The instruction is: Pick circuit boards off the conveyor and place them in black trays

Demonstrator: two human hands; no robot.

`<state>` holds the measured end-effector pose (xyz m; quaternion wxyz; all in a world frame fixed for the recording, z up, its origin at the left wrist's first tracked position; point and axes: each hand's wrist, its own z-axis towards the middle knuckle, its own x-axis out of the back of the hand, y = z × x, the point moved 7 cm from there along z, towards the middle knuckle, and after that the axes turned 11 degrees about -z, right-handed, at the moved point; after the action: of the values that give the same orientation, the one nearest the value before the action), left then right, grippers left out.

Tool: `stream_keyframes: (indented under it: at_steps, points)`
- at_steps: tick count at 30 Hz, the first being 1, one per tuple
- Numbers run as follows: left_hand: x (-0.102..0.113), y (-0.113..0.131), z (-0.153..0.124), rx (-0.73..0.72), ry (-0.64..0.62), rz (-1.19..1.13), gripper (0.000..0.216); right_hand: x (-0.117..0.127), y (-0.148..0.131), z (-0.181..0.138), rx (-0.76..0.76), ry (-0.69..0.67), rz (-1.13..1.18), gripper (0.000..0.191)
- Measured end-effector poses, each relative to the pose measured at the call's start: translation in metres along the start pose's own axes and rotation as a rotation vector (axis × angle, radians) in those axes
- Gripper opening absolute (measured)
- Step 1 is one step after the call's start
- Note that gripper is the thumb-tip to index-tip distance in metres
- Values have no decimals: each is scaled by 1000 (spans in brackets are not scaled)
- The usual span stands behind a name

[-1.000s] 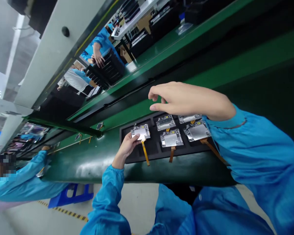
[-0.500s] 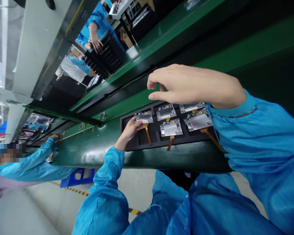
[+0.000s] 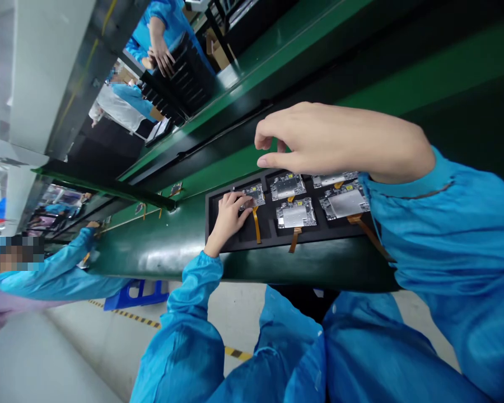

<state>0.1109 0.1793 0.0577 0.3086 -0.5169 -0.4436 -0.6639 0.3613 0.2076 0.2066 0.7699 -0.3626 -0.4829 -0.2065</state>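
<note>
From the head camera we see a black tray [image 3: 239,242] lying on the green conveyor [image 3: 163,246]. Its compartments hold silvery modules.

Our left hand [image 3: 229,218] rests on the end module [image 3: 255,195], which sits in the compartment at the tray's 10 o'clock corner. The fingers are laid loosely spread on its top and pinch nothing. The module's orange flex cable [image 3: 256,224] trails toward 6 o'clock.

The other modules [image 3: 296,214] fill four compartments toward 3 o'clock, each with its own orange tail.

Our right hand [image 3: 340,140] hovers above the tray's 12 o'clock edge, clear of it. Its thumb and forefinger are bent toward each other with a gap, and nothing shows between them.

At 9 o'clock a co-worker's sleeve [image 3: 59,274] reaches onto the conveyor. Far off at 11 o'clock, another person's hand [image 3: 162,56] rests on stacked black trays [image 3: 185,95].
</note>
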Motion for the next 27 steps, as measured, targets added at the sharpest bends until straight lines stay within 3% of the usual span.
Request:
stream_keyframes:
  at_steps: [6,9,12,15,18,21,25,27]
  points:
    - [-8,6,10,1,6,-1,28,-9,9,1,-3,2,-7,41]
    - [0,-2,8,-4,76,-43,28,-14,16,3,6,21,7,44]
    - [27,-45,7,99,248,-62,25,-17,20,4,-8,21,-12,43]
    - [59,-119,4,389,332,57,24,-18,20,5,-17,4,-43,41]
    - [83,-186,0,645,236,247,31,-20,19,6,-12,-3,-51,42]
    - [98,-229,0,775,80,371,45,-22,23,8,-24,-11,-78,43]
    - [91,-258,6,907,-195,295,54,-24,28,10,-5,31,-38,43]
    - [86,-261,13,906,-252,244,52,-26,32,10,-5,34,8,45]
